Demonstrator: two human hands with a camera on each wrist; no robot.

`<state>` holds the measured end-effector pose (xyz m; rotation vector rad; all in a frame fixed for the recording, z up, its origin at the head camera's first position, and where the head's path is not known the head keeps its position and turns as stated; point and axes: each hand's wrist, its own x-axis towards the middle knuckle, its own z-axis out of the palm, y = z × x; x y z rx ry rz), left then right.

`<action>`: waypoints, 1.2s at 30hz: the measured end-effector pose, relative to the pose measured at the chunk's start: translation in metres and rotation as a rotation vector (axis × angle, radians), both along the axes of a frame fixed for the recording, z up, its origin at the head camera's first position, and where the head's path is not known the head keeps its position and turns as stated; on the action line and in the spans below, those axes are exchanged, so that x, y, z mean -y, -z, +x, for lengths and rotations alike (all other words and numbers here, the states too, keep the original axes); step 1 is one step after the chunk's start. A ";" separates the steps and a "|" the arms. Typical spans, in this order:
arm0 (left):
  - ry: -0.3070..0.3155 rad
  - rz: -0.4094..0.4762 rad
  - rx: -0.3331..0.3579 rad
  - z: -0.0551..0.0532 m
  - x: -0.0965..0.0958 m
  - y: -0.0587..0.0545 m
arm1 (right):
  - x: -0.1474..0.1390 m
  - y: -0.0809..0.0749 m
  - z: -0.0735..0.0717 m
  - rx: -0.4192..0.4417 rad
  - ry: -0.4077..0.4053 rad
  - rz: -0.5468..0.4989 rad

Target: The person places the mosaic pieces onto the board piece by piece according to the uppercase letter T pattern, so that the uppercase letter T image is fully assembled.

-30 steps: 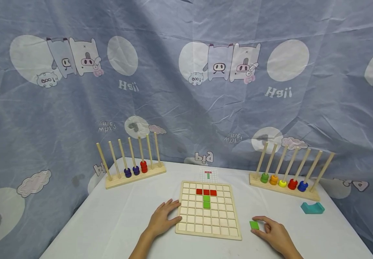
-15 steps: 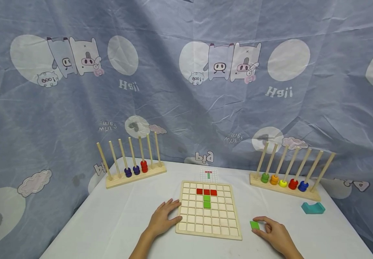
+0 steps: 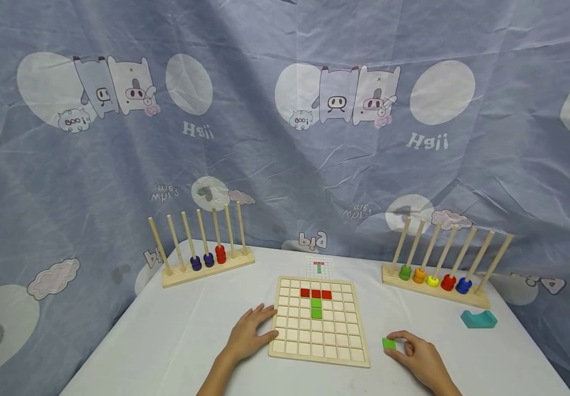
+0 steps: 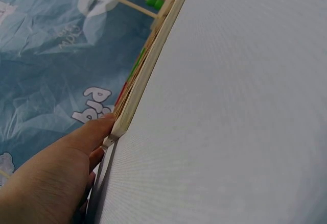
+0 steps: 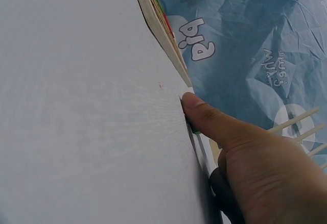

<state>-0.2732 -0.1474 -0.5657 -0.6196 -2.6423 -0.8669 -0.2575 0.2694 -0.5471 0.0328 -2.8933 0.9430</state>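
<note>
A square wooden grid board [image 3: 298, 334] lies mid-table in the head view. Three red tiles [image 3: 316, 293] form a row in its cells, with two green tiles [image 3: 316, 313] below the middle one. My left hand [image 3: 248, 334] rests against the board's left edge, fingers spread and fairly straight, thumb touching the frame. To the right of the board, my right hand [image 3: 417, 356] pinches a green tile [image 3: 388, 344] between thumb and forefinger, low over or on the table. In the right wrist view the thumb [image 5: 204, 113] hides most of that tile.
Behind the board lies a printed grid card [image 3: 319, 268] with a red and green T. Wooden peg racks with coloured beads stand at back left [image 3: 210, 273] and back right [image 3: 433, 286]. A teal curved block [image 3: 479, 319] lies at right. A patterned curtain [image 3: 285, 165] hangs behind.
</note>
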 end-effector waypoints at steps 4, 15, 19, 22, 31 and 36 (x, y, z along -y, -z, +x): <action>0.002 0.005 -0.004 0.000 0.000 0.001 | 0.002 -0.001 0.000 -0.028 -0.001 -0.004; 0.002 0.020 0.005 0.000 0.002 0.000 | 0.014 -0.001 -0.008 -0.106 -0.013 -0.041; 0.003 0.023 0.023 0.000 0.002 0.000 | 0.026 0.000 -0.013 -0.165 -0.022 -0.060; 0.004 0.013 0.019 -0.001 0.001 0.000 | 0.040 -0.001 -0.017 -0.211 -0.052 -0.077; -0.004 0.016 0.029 -0.001 0.001 0.001 | 0.095 -0.003 -0.024 -0.212 -0.196 -0.132; -0.008 0.010 0.036 0.000 0.000 0.001 | 0.119 -0.003 -0.027 -0.245 -0.259 -0.144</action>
